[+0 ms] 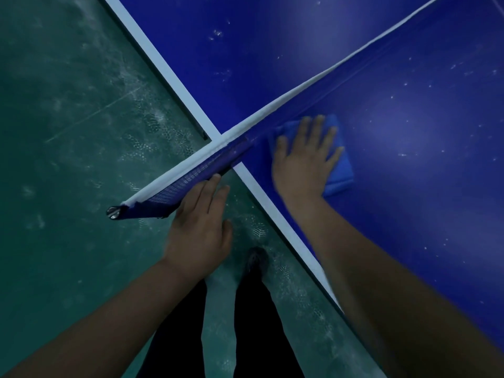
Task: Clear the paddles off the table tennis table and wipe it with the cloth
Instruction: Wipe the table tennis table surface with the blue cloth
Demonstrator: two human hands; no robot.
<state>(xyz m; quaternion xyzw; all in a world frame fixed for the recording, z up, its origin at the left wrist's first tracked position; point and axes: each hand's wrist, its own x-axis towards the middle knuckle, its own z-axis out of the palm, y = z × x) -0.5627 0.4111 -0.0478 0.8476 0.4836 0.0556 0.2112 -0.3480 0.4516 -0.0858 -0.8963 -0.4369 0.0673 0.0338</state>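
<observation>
The blue table tennis table (409,118) fills the upper right, with a white stripe along its side edge. A folded blue cloth (338,170) lies on it just right of the net (300,88). My right hand (305,159) presses flat on the cloth with straight, spread fingers. Beside the table, my left hand (200,227) is held out with straight fingers, its fingertips touching the net's overhanging end near the net post (114,212). No paddle is in view.
White specks dot the blue tabletop on both sides of the net. The green floor (68,132) spreads to the left and below. My dark trouser legs and one shoe (256,261) stand close to the table's side edge.
</observation>
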